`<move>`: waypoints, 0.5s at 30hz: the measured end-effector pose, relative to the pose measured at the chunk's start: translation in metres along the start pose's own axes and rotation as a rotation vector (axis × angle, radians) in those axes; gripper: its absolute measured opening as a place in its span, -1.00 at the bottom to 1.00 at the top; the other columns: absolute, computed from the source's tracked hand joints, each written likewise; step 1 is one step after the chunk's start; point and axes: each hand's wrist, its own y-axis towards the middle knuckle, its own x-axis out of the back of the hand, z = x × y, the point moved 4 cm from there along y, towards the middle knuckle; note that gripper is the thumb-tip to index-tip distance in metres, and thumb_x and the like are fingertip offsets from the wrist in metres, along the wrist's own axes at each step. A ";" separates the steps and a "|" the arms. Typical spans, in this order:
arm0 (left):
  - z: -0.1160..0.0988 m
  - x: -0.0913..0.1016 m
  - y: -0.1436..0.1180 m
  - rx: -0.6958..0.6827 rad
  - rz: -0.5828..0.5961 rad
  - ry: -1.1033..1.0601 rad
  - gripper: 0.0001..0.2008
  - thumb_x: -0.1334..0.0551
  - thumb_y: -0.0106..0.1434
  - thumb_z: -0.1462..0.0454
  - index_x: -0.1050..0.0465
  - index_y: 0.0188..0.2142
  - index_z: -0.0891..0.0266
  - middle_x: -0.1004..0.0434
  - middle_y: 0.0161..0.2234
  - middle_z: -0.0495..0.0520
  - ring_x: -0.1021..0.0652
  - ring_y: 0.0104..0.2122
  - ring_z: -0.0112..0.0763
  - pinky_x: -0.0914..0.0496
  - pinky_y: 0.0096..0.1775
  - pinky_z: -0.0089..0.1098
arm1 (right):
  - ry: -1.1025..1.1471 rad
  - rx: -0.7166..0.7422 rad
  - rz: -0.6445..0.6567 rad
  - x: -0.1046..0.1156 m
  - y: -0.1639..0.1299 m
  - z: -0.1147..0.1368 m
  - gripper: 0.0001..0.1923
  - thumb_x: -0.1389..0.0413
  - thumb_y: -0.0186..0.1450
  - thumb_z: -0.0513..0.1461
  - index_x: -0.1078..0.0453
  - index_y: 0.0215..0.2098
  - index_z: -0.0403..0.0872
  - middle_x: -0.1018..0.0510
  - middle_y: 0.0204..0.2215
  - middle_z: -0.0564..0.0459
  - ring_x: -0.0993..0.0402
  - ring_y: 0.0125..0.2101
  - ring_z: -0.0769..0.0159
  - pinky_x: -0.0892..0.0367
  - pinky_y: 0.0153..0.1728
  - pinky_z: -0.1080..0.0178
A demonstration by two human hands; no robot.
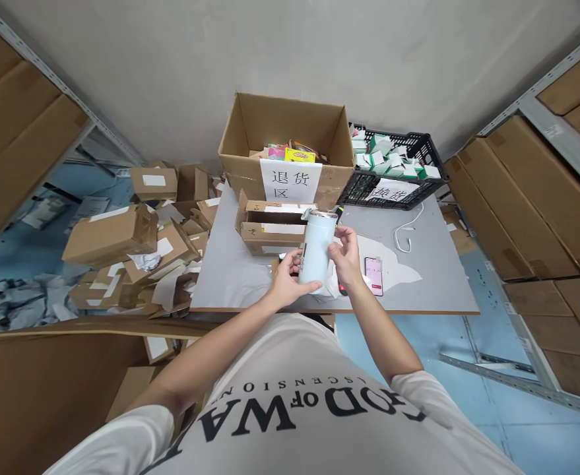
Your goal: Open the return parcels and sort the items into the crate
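Note:
A pale blue tumbler [316, 247] with a metal rim and dark lettering on its side is held nearly upright over the near part of the table. My left hand [290, 280] is wrapped round its lower left side, thumb across the front. Higher up on the right side, my right hand [346, 256] grips it with thumb and fingers. Just behind the tumbler stands an opened small cardboard box [270, 247] with raised flaps. White wrapping paper [393, 264] lies under and beside my right hand. A dark and red object by my right wrist is mostly hidden.
On the grey table [438, 264] are a lit phone [373, 276] and a white cable [402, 241]. Behind stand a large labelled carton [240, 173] and a black crate [431, 155] of green-white boxes. Discarded cartons [111, 234] pile up left; shelves of boxes [517, 198] flank the right.

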 end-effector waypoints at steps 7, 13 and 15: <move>0.001 0.001 -0.004 -0.034 -0.105 0.133 -0.17 -0.52 -0.30 0.16 -0.28 0.00 0.13 -0.38 -0.14 0.11 -0.45 -0.27 -0.32 -0.39 -0.29 -0.34 | 0.061 -0.117 -0.003 -0.009 0.003 -0.004 -0.41 -0.35 -0.04 -0.06 -0.17 -0.15 0.05 -0.39 -0.18 0.09 -0.40 -0.30 0.35 -0.37 -0.26 0.26; 0.009 -0.006 -0.008 0.244 0.180 -0.500 -0.44 -0.27 0.05 -0.10 -0.34 -0.09 0.21 -0.47 -0.12 0.17 -0.50 -0.14 -0.17 -0.39 -0.16 -0.20 | 0.290 -0.226 0.043 -0.011 0.004 -0.009 -0.51 -0.25 0.07 0.00 -0.16 -0.15 0.08 -0.46 -0.40 0.17 -0.43 -0.44 0.32 -0.40 -0.37 0.23; 0.009 -0.012 -0.013 0.435 0.355 -0.694 -0.44 -0.17 0.14 -0.11 -0.35 -0.04 0.23 -0.49 -0.10 0.21 -0.51 -0.11 -0.08 -0.38 -0.12 -0.09 | 0.327 -0.239 0.046 -0.012 0.004 -0.011 -0.54 -0.22 0.09 0.02 -0.17 -0.14 0.08 -0.46 -0.41 0.18 -0.44 -0.44 0.31 -0.41 -0.38 0.22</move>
